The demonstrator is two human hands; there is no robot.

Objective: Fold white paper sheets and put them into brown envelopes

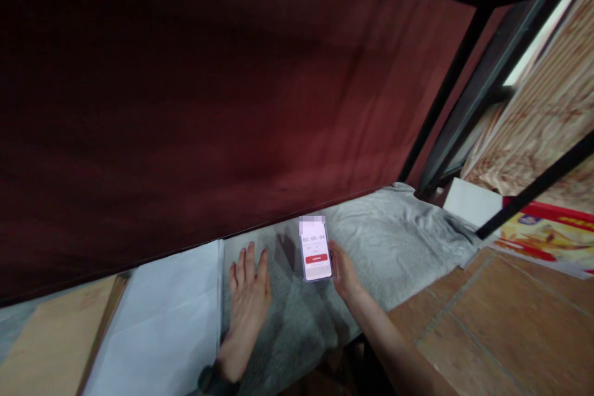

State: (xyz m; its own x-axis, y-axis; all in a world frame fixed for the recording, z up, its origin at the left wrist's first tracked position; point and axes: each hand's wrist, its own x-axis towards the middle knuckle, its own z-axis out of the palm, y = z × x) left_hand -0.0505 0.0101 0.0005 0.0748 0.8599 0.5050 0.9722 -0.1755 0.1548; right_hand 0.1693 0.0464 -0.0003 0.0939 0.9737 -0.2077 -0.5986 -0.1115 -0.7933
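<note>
A smartphone (316, 253) with a lit screen is in my right hand (342, 267), gripped along its right edge. Its screen shows a timer reading 00:00:04 and a red button. My left hand (249, 288) hovers over or rests on the grey cloth (288, 322), palm down with fingers spread and nothing in it; I cannot tell whether it touches. Left of that hand lies a stack of white paper sheets (162, 315). A dark watch (214, 380) is on my left wrist.
Brown envelopes or folders (65, 334) lie at the far left. A dark red fabric wall (208, 105) rises behind the cloth. To the right are black frame bars (445, 99), a white box (473, 203), a colourful printed box (547, 232) and the tiled floor (501, 322).
</note>
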